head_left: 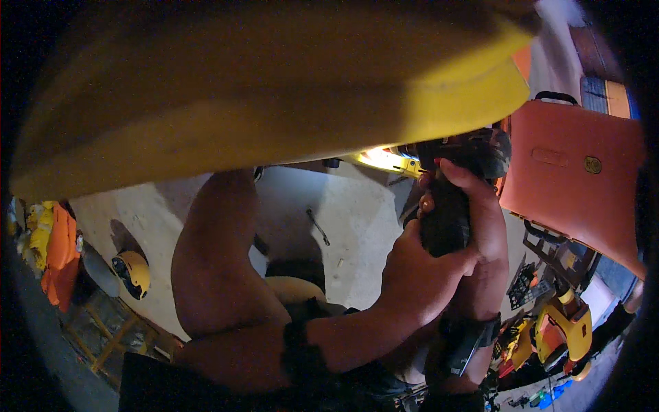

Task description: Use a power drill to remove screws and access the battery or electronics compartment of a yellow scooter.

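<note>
Both my hands are closed on a dark pistol-grip power tool (446, 223) right of centre, under the edge of a large yellow panel (467, 93). My right hand (480, 206) wraps the upper part of the black grip, fingertips showing on its far side. Lower on the grip is my left hand (432, 264), its arm crossing from the lower left with a black wristband. The tool's patterned dark head sits just below the panel's rim. Beside it, a yellow part (388, 160) is brightly lit. Where the tool's tip meets anything is hidden.
A bare bent leg (213, 268) rises at left. On the pale floor lie a slim dark hand tool (317, 226) and a yellow rounded thing (132, 273). An orange case (570, 165) stands at right, above a yellow-and-black machine (563, 333). Orange items (62, 254) line the left.
</note>
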Motion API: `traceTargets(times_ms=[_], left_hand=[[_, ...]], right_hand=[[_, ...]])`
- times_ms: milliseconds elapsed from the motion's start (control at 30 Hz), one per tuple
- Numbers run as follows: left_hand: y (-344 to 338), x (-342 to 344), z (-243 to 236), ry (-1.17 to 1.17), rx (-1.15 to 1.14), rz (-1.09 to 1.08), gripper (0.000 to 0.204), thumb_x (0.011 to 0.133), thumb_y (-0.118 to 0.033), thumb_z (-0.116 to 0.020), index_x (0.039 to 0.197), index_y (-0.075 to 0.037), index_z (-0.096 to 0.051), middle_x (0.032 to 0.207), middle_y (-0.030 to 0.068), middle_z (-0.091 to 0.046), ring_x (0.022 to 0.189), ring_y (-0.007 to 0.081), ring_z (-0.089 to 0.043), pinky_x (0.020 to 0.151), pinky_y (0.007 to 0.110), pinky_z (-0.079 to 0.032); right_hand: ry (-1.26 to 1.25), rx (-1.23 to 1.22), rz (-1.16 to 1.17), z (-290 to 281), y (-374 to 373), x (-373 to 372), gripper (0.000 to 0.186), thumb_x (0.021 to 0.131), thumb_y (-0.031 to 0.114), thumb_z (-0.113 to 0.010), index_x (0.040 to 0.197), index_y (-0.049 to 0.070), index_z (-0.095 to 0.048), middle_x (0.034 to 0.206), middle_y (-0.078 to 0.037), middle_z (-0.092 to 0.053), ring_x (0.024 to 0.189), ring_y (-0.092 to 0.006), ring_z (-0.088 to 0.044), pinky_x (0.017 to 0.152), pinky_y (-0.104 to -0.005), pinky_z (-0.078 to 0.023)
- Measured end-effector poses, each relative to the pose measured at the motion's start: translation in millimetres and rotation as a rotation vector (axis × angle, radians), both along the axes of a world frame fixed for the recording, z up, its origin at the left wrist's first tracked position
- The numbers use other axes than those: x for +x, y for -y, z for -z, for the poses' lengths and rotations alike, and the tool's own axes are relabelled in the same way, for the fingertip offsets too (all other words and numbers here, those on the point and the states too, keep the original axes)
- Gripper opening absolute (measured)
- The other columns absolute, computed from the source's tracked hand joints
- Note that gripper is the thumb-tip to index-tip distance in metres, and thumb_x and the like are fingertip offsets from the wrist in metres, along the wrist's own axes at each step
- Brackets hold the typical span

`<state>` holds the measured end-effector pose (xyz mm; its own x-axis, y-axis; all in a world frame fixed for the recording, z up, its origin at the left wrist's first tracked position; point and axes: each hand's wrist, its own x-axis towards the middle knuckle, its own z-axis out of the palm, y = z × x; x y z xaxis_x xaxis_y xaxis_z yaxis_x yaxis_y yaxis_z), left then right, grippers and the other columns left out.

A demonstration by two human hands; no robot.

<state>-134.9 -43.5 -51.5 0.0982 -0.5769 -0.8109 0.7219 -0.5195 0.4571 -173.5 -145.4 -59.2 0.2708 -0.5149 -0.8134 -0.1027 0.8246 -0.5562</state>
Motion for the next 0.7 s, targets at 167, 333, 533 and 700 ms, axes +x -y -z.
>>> traceTargets(times_ms=[167, 333, 533, 700], left_hand=[[-10.4, 3.7, 5.8, 0.032, 0.007, -0.056, 0.041, 0.067, -0.015, -0.076, 0.098, 0.004, -0.057, 0.082, 0.0073, -0.066, 0.075, 0.0164, -0.064, 0.071, 0.03, -0.052], [-5.9, 0.0, 7.2, 0.019, -0.027, -0.028, 0.041, 0.067, -0.016, -0.077, 0.097, 0.004, -0.058, 0.08, 0.0071, -0.066, 0.073, 0.016, -0.064, 0.071, 0.03, -0.052], [-2.3, 3.2, -2.5, 0.047, 0.014, -0.028, 0.043, 0.066, -0.017, -0.077, 0.098, 0.003, -0.057, 0.081, 0.0067, -0.065, 0.075, 0.0157, -0.063, 0.071, 0.03, -0.052], [1.6, -10.0, 6.0, 0.057, -0.009, -0.04, 0.043, 0.064, -0.016, -0.076, 0.099, 0.002, -0.057, 0.084, 0.006, -0.065, 0.076, 0.0156, -0.063, 0.071, 0.03, -0.051]], right_hand=[[0.057, 0.022, -0.031, 4.7, -8.6, 10.4, 0.026, 0.082, 0.018, -0.07, 0.102, 0.006, -0.058, 0.078, -0.01, -0.061, 0.057, -0.017, -0.058, 0.052, -0.0279, -0.05], [0.016, 0.051, 0.0, 4.1, -6.0, 2.4, 0.025, 0.08, 0.021, -0.072, 0.098, 0.007, -0.06, 0.075, -0.007, -0.061, 0.057, -0.0153, -0.059, 0.051, -0.0279, -0.049], [0.057, 0.083, 0.015, 1.7, -1.5, 0.2, 0.025, 0.083, 0.017, -0.07, 0.102, 0.007, -0.057, 0.08, -0.01, -0.062, 0.058, -0.0164, -0.059, 0.053, -0.0278, -0.052], [0.049, 0.066, 0.011, 3.8, 3.2, -7.6, 0.025, 0.084, 0.018, -0.069, 0.102, 0.007, -0.058, 0.081, -0.009, -0.062, 0.058, -0.016, -0.059, 0.053, -0.0282, -0.052]])
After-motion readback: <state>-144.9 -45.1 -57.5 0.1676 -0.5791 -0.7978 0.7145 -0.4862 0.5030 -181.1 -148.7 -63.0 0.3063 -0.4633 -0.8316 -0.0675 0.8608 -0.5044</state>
